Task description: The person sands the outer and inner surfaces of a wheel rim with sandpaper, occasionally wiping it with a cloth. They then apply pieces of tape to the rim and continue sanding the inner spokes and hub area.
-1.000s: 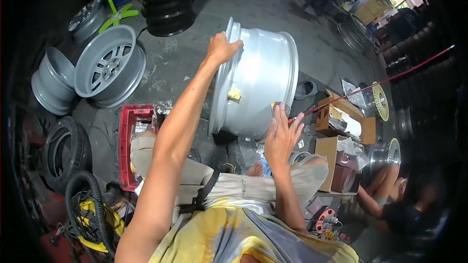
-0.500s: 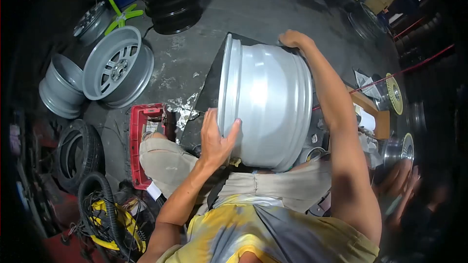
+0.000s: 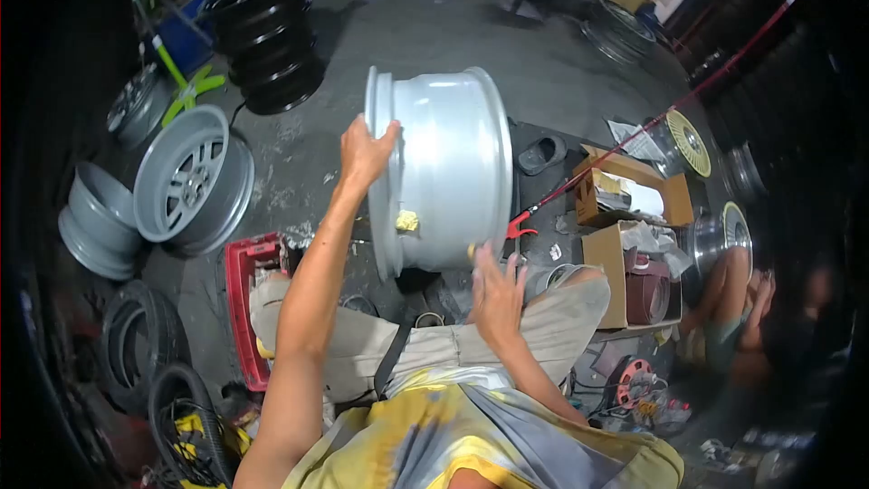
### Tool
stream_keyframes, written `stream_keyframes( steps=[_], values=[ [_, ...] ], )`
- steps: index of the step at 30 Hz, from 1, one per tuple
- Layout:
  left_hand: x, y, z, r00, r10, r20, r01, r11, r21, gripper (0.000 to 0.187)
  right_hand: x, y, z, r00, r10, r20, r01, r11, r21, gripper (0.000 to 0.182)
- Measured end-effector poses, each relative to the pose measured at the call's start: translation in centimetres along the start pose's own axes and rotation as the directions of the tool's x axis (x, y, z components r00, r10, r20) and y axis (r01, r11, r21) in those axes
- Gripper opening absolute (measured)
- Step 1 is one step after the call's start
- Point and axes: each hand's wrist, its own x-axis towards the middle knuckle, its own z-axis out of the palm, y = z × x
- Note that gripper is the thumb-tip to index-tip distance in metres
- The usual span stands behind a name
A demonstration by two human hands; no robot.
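Note:
A silver wheel rim (image 3: 453, 145) stands on its edge in front of my knees, its bright barrel facing me. My left hand (image 3: 367, 156) grips its left flange near the upper part, thumb over the lip. A crumpled yellow lump (image 3: 406, 220) sits on the lower left of the barrel. At the bottom right of the wheel is my right hand (image 3: 500, 303), fingers stretched and apart, slightly blurred. Its fingertips are close to the flange, where a small yellow spot shows beside them.
Other silver wheels (image 3: 195, 177) and a tyre (image 3: 136, 335) lie at left, near a red crate (image 3: 249, 308). Black wheels (image 3: 267, 45) are stacked behind. At right stand cardboard boxes (image 3: 608, 276), a red-handled pole (image 3: 579, 179) and a sandal (image 3: 541, 154). A person sits at far right.
The wheel has turned, bringing the yellow lump up onto its near face. My right hand has come from the far right side to the near bottom edge; my left hand is higher on the flange.

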Motion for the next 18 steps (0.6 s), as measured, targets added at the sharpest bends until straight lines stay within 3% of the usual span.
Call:
stream_keyframes(
  steps=[2, 3, 4, 5, 6, 8, 9, 10, 11, 12, 14, 15, 16, 18],
  values=[
    [0.4, 0.0, -0.4, 0.999, 0.004, 0.046, -0.004, 1.0, -0.01, 0.044, -3.5, 2.5, 1.0, 0.911, 0.19, 0.365, -0.229, 0.971, 0.066, 0.04],
    [0.4, 0.0, -0.5, 0.997, -0.019, 0.08, 0.02, 1.0, -0.012, 0.045, -3.8, 3.0, 0.1, 0.918, 0.2, 0.341, -0.237, 0.969, 0.069, 0.04],
    [0.5, 0.0, -0.5, 0.997, 0.004, 0.075, -0.002, 1.0, -0.021, 0.045, -3.5, 3.2, -1.4, 0.947, 0.175, 0.271, -0.243, 0.938, 0.246, 0.038],
    [-0.1, -0.1, -0.4, 0.995, 0.096, -0.015, -0.095, 0.993, 0.069, 0.042, -3.5, 3.4, -2.7, 0.966, 0.16, 0.201, -0.232, 0.88, 0.415, 0.037],
    [-1.0, 0.1, -0.2, 0.977, 0.195, -0.089, -0.178, 0.97, 0.168, 0.041, -3.2, 3.6, -3.8, 0.967, 0.172, 0.187, -0.237, 0.877, 0.419, 0.037],
    [-2.9, 3.6, -1.6, 0.845, 0.483, -0.231, -0.423, 0.867, 0.264, 0.04, -1.0, 4.3, -5.5, 0.965, 0.195, 0.174, -0.26, 0.787, 0.559, 0.034],
    [-4.3, 5.3, -2.1, 0.823, 0.522, -0.224, -0.469, 0.846, 0.253, 0.039, -0.3, 4.8, -5.5, 0.97, 0.192, 0.151, -0.244, 0.786, 0.568, 0.034],
    [-5.9, 6.6, -2.2, 0.8, 0.56, -0.215, -0.511, 0.824, 0.244, 0.039, 0.5, 5.1, -5.1, 0.961, 0.245, 0.131, -0.268, 0.69, 0.672, 0.035],
    [-7.9, 7.3, -2.0, 0.829, 0.548, -0.11, -0.534, 0.835, 0.131, 0.038, 1.1, 5.4, -4.8, 0.947, 0.298, 0.123, -0.282, 0.58, 0.764, 0.036],
    [-9.8, 8.0, -1.7, 0.844, 0.537, 0.004, -0.537, 0.843, 0.016, 0.038, 1.7, 5.5, -4.7, 0.948, 0.298, 0.113, -0.273, 0.575, 0.771, 0.036],
    [-13.4, 10.2, -1.8, 0.771, 0.612, 0.179, -0.601, 0.791, -0.114, 0.037, 2.8, 5.4, -4.3, 0.846, 0.481, 0.229, -0.409, 0.312, 0.857, 0.043],
    [-14.5, 10.7, -1.5, 0.764, 0.614, 0.196, -0.605, 0.788, -0.112, 0.037, 3.1, 5.3, -4.1, 0.773, 0.554, 0.309, -0.461, 0.157, 0.873, 0.048],
    [-15.6, 11.1, -1.3, 0.784, 0.576, 0.233, -0.552, 0.818, -0.164, 0.038, 3.7, 4.5, -5.2, 0.813, 0.488, 0.318, -0.343, -0.039, 0.938, 0.055],
    [-16.8, 11.2, -0.7, 0.832, 0.469, 0.296, -0.415, 0.881, -0.227, 0.039, 4.3, 5.0, -5.4, 0.844, 0.445, 0.298, -0.207, -0.243, 0.948, 0.046]
  ],
)
